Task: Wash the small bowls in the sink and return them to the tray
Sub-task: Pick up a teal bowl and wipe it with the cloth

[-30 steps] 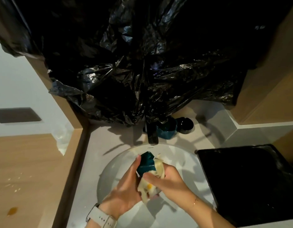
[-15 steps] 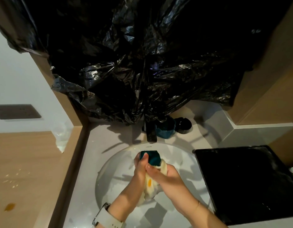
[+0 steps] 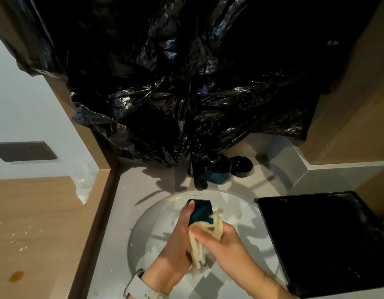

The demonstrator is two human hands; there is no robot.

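Over the round white sink [image 3: 148, 225], my left hand [image 3: 178, 240] grips a small teal bowl [image 3: 200, 211] held on edge, thumb near its top rim. My right hand [image 3: 221, 240] presses a pale cream cloth [image 3: 205, 231] against the bowl's lower side, fingers curled round the cloth, which hangs down between both hands. A black tray [image 3: 329, 240] lies on the counter right of the sink. Behind the dark faucet [image 3: 199, 175] stand another teal bowl [image 3: 218, 172] and a black bowl [image 3: 241, 167].
Crumpled black plastic sheeting [image 3: 186, 83] hangs over the back of the counter, down to the faucet. A wooden surface [image 3: 35, 234] with crumbs and an orange stain lies to the left. A clear plastic bag [image 3: 84, 184] sits at its corner.
The bowl has turned in my left hand and now stands more upright. My right hand with the cloth has slid lower along the bowl.
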